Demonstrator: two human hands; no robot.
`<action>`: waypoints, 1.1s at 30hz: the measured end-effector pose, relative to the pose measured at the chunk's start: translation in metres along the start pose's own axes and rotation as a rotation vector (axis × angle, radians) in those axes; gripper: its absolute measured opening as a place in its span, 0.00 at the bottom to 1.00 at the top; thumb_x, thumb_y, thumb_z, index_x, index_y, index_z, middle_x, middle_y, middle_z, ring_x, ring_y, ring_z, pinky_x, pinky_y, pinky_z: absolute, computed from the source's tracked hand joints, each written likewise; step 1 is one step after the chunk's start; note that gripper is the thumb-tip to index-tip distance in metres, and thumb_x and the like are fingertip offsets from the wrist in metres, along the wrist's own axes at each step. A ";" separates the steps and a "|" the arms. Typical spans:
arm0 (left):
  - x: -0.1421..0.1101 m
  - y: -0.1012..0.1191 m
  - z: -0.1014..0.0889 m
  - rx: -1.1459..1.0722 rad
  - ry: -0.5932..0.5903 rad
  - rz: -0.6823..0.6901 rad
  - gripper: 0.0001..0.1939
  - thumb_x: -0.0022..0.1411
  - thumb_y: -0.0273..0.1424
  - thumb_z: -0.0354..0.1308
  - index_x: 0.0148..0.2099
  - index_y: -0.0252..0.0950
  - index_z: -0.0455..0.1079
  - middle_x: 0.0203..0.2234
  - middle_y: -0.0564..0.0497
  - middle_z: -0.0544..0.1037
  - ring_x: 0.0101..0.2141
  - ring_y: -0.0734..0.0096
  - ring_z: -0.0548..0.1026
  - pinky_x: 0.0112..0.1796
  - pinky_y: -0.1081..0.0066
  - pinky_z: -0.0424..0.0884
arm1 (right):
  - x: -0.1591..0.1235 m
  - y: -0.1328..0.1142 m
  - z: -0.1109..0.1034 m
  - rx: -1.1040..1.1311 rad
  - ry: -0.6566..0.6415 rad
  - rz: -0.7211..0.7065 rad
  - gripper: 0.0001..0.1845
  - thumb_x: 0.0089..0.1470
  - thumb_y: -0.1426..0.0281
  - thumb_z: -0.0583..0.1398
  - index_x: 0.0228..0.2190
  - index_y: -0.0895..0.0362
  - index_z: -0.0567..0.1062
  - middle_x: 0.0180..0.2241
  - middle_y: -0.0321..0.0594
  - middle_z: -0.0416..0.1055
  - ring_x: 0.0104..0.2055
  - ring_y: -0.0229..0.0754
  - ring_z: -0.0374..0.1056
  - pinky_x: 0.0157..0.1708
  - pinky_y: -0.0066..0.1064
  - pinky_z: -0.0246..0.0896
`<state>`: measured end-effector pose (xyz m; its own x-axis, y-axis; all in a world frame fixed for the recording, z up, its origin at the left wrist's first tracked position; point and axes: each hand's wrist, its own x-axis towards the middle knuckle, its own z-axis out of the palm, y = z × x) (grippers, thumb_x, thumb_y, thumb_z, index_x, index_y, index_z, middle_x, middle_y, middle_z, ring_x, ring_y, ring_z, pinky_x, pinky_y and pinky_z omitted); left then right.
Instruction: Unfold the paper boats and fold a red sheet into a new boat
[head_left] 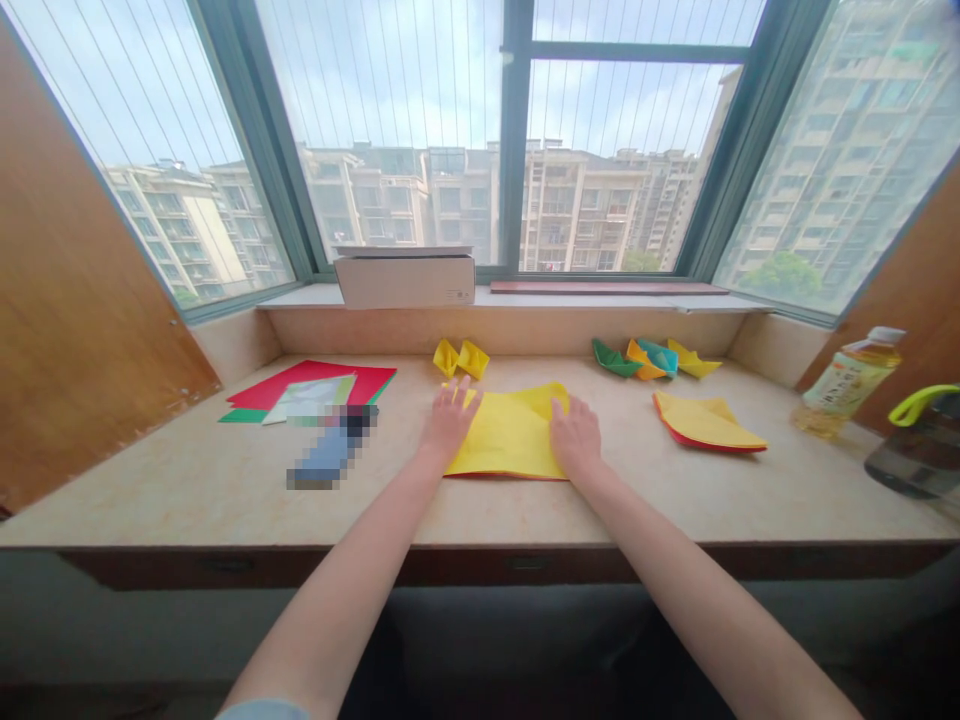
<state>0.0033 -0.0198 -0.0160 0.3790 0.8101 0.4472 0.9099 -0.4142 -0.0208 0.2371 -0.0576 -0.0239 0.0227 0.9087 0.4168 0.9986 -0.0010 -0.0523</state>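
Yellow folded paper (506, 435) on stone window ledge (180, 490), left hand (450, 420) open, fingers spread, touching paper's left edge, right hand (576, 437) open flat on its right side, neither gripping, 2 yellow paper boats (461, 358) just beyond

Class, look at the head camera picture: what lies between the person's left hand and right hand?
In the head view, a folded yellow paper sheet lies between the left hand and the right hand.

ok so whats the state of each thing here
left hand, spread on yellow paper
right hand, flat on yellow paper
yellow paper, folded flat
paper boats, folded, standing
red-backed yellow paper, folded flat
red paper, lying flat
box, lid on
bottle, capped, part full
window, shut
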 end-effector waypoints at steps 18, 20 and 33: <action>0.013 -0.023 0.036 -0.150 -0.325 -0.014 0.41 0.64 0.55 0.43 0.68 0.30 0.54 0.67 0.33 0.54 0.66 0.44 0.52 0.62 0.50 0.48 | 0.048 -0.056 0.032 0.233 -0.261 -0.238 0.26 0.66 0.58 0.46 0.56 0.58 0.69 0.60 0.49 0.65 0.61 0.46 0.59 0.60 0.35 0.47; 0.013 -0.021 0.034 -0.144 -0.358 -0.051 0.43 0.62 0.58 0.41 0.68 0.33 0.54 0.68 0.35 0.52 0.67 0.44 0.49 0.63 0.51 0.46 | 0.052 -0.041 0.038 0.229 -0.290 -0.154 0.30 0.66 0.55 0.43 0.58 0.60 0.66 0.62 0.52 0.61 0.64 0.49 0.56 0.62 0.39 0.43; 0.015 -0.014 0.021 -0.136 -0.350 -0.217 0.35 0.64 0.55 0.41 0.67 0.44 0.58 0.66 0.42 0.57 0.65 0.44 0.54 0.61 0.51 0.49 | 0.053 -0.002 0.047 0.184 -0.371 0.116 0.44 0.63 0.50 0.41 0.65 0.73 0.51 0.67 0.59 0.47 0.70 0.54 0.42 0.66 0.46 0.30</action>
<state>-0.0003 0.0074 -0.0280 0.2372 0.9666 0.0972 0.9532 -0.2509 0.1688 0.2341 0.0105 -0.0446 0.0826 0.9955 0.0462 0.9646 -0.0682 -0.2546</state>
